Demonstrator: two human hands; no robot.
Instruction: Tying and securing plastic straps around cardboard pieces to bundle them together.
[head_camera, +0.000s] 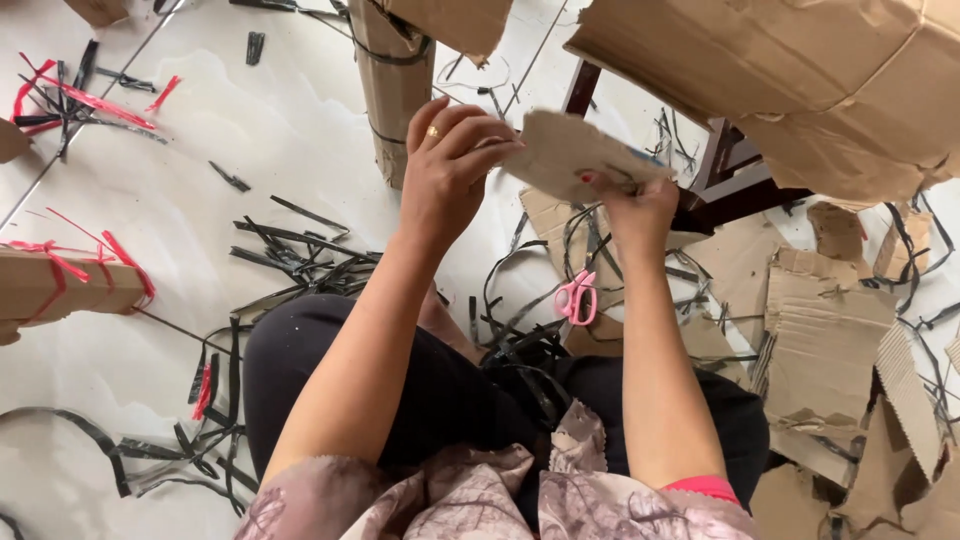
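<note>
Bright, even daylight, soft shadows, mild sheen on the pale floor (250, 150), slight blur.

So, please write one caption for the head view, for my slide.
Both hands hold a torn cardboard piece above pink scissors.

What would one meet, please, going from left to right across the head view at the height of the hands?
Red strap scraps → upright strapped cardboard bundle → left hand → torn brown cardboard piece held by both hands → right hand → dark wooden frame.
</note>
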